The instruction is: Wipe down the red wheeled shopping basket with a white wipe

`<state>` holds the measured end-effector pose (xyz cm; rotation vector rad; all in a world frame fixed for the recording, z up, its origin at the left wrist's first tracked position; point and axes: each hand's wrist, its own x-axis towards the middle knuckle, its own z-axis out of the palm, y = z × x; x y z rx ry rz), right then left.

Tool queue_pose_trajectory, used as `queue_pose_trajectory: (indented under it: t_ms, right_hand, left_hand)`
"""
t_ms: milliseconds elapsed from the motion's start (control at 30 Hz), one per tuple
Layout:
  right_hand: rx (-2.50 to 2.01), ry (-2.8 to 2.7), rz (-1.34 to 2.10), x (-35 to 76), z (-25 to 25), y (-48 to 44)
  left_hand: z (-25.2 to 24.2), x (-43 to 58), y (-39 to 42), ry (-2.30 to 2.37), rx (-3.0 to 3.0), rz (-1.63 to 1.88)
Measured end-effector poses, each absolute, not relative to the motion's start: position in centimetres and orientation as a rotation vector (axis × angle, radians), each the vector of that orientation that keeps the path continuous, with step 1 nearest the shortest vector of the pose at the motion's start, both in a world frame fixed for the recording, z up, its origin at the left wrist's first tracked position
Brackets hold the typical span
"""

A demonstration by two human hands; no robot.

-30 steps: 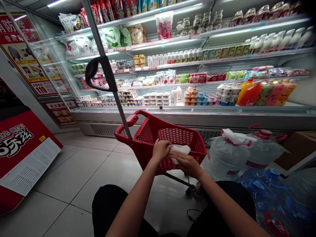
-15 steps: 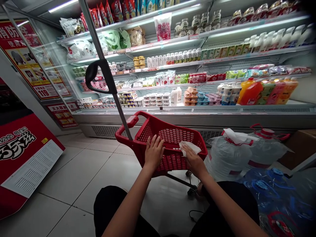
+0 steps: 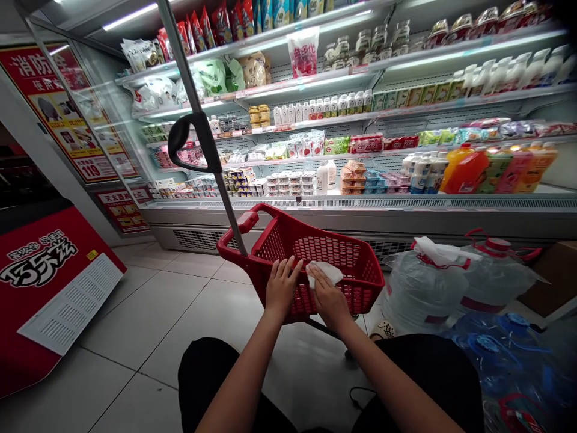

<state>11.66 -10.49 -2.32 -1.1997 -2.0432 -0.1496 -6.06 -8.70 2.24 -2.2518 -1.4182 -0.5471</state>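
A red plastic shopping cart (image 3: 315,231) with a perforated basket stands side-on before me. My left hand (image 3: 280,287) lies open over the near rim, its fingers spread and touching the red plastic. Just to its right, my right hand (image 3: 331,304) presses a white wipe (image 3: 332,273) against the same rim. Part of the wipe sticks out past the fingertips; the rest is under them. A grey pole (image 3: 232,213) with a black looped grip rises from the cart's handle end, on the left.
Behind the cart runs an open chiller (image 3: 433,216) stocked with dairy, drinks and pouches. Large water jugs (image 3: 419,288) and blue-capped bottles (image 3: 487,343) crowd the right. At left stands a red cabinet (image 3: 45,270). A dark cable (image 3: 358,397) lies on the tiled floor (image 3: 153,325).
My right hand has slid left along the near rim with the wipe, closer to my left hand. The left hand stays on the rim. The whole view has shifted slightly.
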Motion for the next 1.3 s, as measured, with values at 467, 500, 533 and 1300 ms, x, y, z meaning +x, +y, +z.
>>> queue_pose_trajectory:
  t_ms: [467, 500, 533, 1300]
  right_hand:
    - [-1.327, -1.895, -0.102, 16.1, -3.6, -10.4]
    - [-1.294, -1.937, -0.095, 14.2, -3.1, -10.1]
    - [-1.266, -1.976, -0.087, 12.4, -2.5, -9.8]
    - [-1.232, -2.108, -0.279, 8.4, -1.1, -9.7]
  left_hand:
    - [1.9, -5.8, -8.9, -1.401, -2.225, -0.548]
    - [1.9, -5.7, -9.0, -1.396, -2.221, -0.541]
    - [1.9, -5.8, -9.0, -1.393, -2.214, -0.536]
    - [1.9, -6.4, -9.2, -1.348, -2.272, -0.598]
